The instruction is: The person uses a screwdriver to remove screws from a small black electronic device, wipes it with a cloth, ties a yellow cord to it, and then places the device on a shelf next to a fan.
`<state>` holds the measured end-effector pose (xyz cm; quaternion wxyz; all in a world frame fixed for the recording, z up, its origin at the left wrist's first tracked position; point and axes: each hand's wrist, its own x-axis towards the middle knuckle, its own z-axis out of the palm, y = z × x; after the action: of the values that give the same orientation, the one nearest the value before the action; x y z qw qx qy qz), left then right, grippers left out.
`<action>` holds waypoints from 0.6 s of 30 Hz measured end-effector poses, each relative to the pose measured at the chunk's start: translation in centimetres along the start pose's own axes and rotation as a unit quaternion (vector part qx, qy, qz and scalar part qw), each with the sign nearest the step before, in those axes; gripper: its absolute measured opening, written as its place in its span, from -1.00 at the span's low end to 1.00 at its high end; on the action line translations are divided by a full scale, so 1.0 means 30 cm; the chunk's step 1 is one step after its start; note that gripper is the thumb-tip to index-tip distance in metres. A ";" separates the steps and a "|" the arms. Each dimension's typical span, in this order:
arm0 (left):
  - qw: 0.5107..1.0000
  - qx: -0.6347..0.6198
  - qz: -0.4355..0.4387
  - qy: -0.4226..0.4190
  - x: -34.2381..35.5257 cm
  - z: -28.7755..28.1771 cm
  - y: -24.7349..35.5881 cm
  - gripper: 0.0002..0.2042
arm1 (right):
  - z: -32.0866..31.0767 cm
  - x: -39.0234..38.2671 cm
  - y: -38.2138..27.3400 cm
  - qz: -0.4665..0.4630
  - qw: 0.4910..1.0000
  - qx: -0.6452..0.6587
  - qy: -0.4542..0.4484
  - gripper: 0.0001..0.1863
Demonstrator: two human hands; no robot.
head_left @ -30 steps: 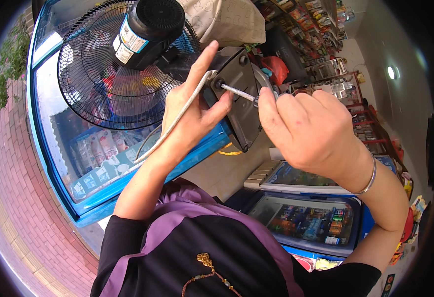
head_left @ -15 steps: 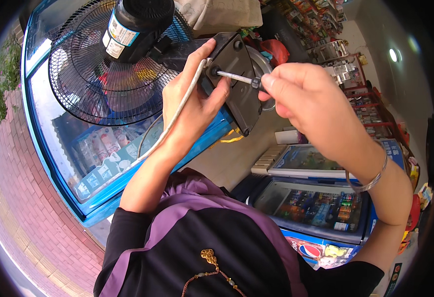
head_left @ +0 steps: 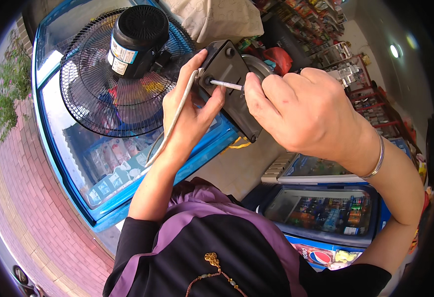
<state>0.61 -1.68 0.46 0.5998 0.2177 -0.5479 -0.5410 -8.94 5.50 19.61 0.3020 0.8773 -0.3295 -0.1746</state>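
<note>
A black electric fan (head_left: 138, 47) lies on its side, its wire grille toward the glass-topped freezer. My left hand (head_left: 182, 116) grips the edge of the fan's dark square base (head_left: 236, 106), thumb and forefinger on either side of a corner foot. A pale power cord (head_left: 177, 114) runs over that hand and down along the wrist. My right hand (head_left: 301, 109) is closed around the handle of a screwdriver (head_left: 228, 85), hiding most of the handle. Its metal shaft points left, and the tip meets the round foot by my left thumb.
Beneath the fan is a blue freezer (head_left: 120, 210) with packaged goods inside. A second chest freezer (head_left: 320, 210) with drinks stands at the lower right. A beige cloth (head_left: 217, 20) and a red plastic bag (head_left: 278, 60) lie beyond the base. Stocked shelves (head_left: 375, 106) line the right.
My right hand has rolled over on the screwdriver, bringing its back and knuckles into view. The tip stays at the same foot, and the whole view has shifted slightly.
</note>
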 end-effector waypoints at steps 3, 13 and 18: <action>0.999 0.031 -0.004 -0.010 -0.001 -0.009 -0.003 -0.39 | 0.001 -0.001 -0.006 -0.029 0.997 -0.056 -0.039 -0.73; 0.999 0.037 0.036 0.011 -0.018 0.007 -0.049 -0.40 | 0.003 0.031 -0.082 0.366 0.850 0.367 -0.098 -0.77; 0.998 0.048 0.036 0.012 -0.016 0.012 -0.038 -0.40 | -0.009 0.029 -0.056 0.543 0.545 0.625 -0.130 -0.68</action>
<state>-0.11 -1.50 -0.60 0.6143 0.2323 -0.5735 -0.4897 -7.37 6.02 18.65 -0.3321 0.4650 -0.8046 0.1614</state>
